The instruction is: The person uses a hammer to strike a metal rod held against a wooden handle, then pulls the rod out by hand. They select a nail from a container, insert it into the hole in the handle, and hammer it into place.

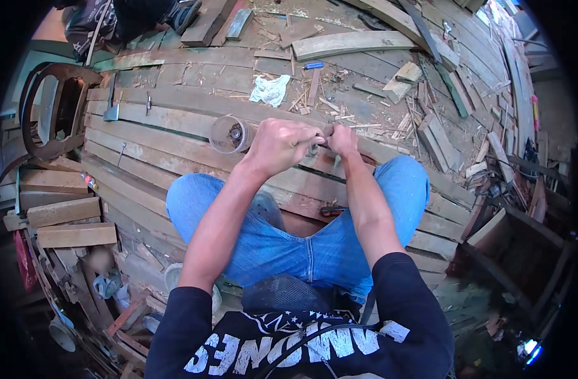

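My left hand (282, 145) is closed, its fingers pinched together in front of me above the plank floor. Close on its right, my right hand (341, 138) is closed too, thumb and fingers meeting. A small dark piece (322, 143) shows between the two hands; its kind is too small to make out. Just left of my left hand stands a clear plastic tub (218, 143) with small dark bits in it. Below the hands, between my legs, lies a red-and-black hand tool (332, 211), partly hidden.
A wide-bladed tool with a handle (111, 114) lies to the left, near a curved wooden frame (61, 76). Beyond my hands are a white cloth (270, 90), a blue object (313, 65) and wood scraps (399, 85). Another person (143, 16) sits at the upper left.
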{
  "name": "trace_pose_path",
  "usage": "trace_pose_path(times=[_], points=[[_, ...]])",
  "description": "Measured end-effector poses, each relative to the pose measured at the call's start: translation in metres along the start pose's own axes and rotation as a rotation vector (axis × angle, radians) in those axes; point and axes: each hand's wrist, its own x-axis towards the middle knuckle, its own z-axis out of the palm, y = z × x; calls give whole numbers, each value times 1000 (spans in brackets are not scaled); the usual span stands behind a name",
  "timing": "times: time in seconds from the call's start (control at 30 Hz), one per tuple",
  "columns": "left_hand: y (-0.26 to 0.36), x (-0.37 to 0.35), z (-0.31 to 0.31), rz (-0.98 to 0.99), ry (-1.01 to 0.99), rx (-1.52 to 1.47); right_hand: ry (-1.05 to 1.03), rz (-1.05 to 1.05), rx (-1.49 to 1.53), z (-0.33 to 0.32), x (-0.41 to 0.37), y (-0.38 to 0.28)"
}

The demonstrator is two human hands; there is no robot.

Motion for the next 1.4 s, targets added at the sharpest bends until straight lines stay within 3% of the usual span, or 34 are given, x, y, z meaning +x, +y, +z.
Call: trace_pose_path(times=[0.4, 0.8, 1.4], points=[[-3, -3, -4, -9, -1, 37, 116, -172, -83, 17, 9, 0], [-1, -2, -6, -54, -58, 78, 92, -77, -42, -5, -2, -16], [-6, -3, -8, -51, -45, 66, 149, -225, -117, 6, -1, -12]])
